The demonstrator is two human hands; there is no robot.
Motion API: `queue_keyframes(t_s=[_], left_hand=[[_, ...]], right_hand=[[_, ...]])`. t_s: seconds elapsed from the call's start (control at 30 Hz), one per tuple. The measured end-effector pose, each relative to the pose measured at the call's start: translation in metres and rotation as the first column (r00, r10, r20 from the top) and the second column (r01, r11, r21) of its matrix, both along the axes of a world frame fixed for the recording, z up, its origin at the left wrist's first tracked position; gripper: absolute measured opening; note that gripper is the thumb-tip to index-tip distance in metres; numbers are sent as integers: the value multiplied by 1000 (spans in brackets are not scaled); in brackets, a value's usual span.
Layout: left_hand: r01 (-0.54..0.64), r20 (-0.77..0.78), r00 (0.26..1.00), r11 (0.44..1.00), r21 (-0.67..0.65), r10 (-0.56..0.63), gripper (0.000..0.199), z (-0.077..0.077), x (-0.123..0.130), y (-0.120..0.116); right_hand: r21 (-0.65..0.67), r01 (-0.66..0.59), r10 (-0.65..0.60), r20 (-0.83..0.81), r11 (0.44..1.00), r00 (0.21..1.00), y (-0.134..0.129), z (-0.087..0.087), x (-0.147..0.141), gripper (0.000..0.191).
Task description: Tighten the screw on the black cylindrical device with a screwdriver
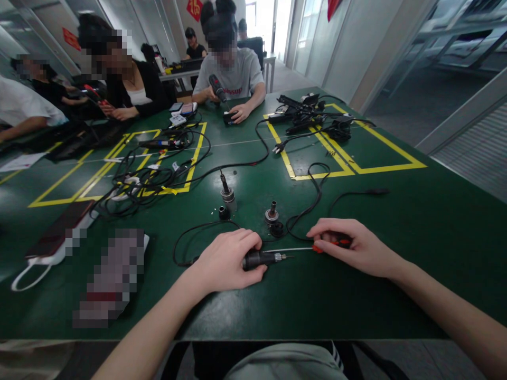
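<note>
My left hand [227,259] is wrapped round a black corded rotary tool [259,258], which lies on the green table with its thin metal tip pointing right. In my right hand [356,245] is the red and black handle of a screwdriver [319,247]. Its long thin shaft points left and passes just behind the tool's front end. Beyond my hands stand a metal motor part [271,214] with a dark ring [276,228] beside it, and a taller metal part [227,193] with a spindle on top. A small black cap [224,212] sits near the taller part.
A tangle of black cables [138,182] lies at left within yellow tape. More tools and cables [301,113] are piled at back right. Two phones, one a dark phone [59,232], lie at left. Across the table a person [233,74] holds a power drill [217,87].
</note>
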State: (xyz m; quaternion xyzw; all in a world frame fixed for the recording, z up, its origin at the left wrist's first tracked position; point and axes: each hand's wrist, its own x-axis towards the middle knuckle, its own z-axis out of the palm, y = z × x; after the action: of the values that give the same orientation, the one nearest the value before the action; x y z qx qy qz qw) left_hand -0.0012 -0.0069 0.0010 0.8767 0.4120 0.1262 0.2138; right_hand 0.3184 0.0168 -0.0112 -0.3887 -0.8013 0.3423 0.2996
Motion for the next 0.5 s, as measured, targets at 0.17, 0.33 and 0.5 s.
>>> queue_keyframes(t_s=[0.17,0.33,0.5], left_hand=[[6,11,1000,1000,9,-6,21,-1,1,0],[-2,9,1000,1000,-4,2,21,0,1,-1],[-7,22,1000,999,-47,8,19,2,0,-1]], right_hand=[[-59,-13,18,83,998,996,1,-4,-1,35],[-52,6,-5,26,999,1000,-1,-4,0,31],[-123,15,-18,-27,992,999,-2,-2,2,35]])
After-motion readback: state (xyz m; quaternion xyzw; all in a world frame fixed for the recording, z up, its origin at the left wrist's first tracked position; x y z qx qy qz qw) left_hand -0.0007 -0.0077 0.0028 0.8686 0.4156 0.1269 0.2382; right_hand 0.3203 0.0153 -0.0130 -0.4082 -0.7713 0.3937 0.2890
